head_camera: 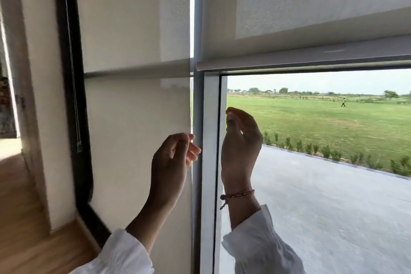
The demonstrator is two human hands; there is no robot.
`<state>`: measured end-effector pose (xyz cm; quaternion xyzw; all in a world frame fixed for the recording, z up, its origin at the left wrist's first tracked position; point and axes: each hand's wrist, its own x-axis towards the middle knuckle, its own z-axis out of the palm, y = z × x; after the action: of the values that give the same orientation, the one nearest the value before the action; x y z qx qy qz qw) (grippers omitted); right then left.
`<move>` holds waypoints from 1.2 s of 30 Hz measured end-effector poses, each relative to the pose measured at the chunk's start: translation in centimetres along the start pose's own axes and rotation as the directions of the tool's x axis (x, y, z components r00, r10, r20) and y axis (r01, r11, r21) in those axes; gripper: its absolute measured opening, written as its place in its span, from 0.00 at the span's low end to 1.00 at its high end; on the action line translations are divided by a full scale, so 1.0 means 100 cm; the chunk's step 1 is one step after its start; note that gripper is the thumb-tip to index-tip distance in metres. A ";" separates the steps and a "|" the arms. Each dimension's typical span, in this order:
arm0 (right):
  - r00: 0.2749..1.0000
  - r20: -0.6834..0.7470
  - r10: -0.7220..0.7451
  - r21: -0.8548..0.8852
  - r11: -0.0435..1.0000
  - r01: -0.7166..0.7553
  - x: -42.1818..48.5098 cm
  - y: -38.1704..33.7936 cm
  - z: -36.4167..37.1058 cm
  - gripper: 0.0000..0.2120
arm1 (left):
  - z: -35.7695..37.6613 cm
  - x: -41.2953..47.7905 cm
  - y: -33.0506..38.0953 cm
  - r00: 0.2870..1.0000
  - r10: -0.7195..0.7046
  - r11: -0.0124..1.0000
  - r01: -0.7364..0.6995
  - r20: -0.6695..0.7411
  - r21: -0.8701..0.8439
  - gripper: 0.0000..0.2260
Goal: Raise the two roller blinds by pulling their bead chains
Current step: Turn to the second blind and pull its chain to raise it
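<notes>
Left hand (172, 158) fingers loosely curled | right hand (241, 138) fingers pinched, chain not discernible | right blind (311, 18) half raised

right roller blind (311, 6): pale weave, raised, bottom bar at 1 o'clock | left roller blind (133, 118): cream, hangs lower, 10 o'clock | bead chain (74, 87): far left, hanging slack

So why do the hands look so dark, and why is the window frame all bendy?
In the head view, bright daylight behind leaves the left hand and right hand shadowed; the wide-angle lens bows the dark window frame; the left edge is blurred.
</notes>
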<state>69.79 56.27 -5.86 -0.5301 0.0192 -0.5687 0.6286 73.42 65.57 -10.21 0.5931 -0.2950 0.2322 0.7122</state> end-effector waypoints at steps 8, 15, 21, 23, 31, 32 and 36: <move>0.990 0.141 -0.030 0.096 0.995 0.016 0.031 0.115 0.177 0.08 | -0.089 0.155 -0.116 0.996 0.053 0.998 -0.051 -0.065 0.024 0.10; 0.990 0.133 0.044 0.136 0.989 -0.062 0.048 0.242 0.313 0.07 | -0.174 0.274 -0.230 0.995 0.050 0.998 -0.048 -0.081 0.034 0.12; 0.985 0.122 0.119 0.158 0.978 -0.137 0.056 0.340 0.459 0.07 | -0.271 0.392 -0.316 0.997 -0.008 1.000 0.010 -0.079 0.025 0.09; 0.979 0.143 0.143 0.148 0.975 -0.165 0.055 0.375 0.504 0.06 | -0.301 0.430 -0.345 0.993 0.012 0.999 -0.007 -0.117 0.045 0.09; 0.953 0.290 0.084 -0.015 0.996 -0.083 0.056 0.518 0.651 0.06 | -0.418 0.541 -0.469 0.996 0.088 0.818 -0.073 0.002 0.570 0.06; 0.947 0.313 0.074 -0.031 0.997 -0.068 0.054 0.537 0.670 0.06 | -0.434 0.555 -0.486 0.994 0.104 0.780 -0.092 0.017 0.619 0.06; 0.912 0.396 0.105 -0.065 0.994 -0.087 0.049 0.619 0.754 0.06 | -0.490 0.619 -0.558 0.994 0.103 0.730 -0.054 -0.032 0.681 0.08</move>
<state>161.81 88.32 -12.72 -0.6476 -0.0702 -0.4167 0.6341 162.99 101.99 -12.65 0.7909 -0.1903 0.3735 0.4458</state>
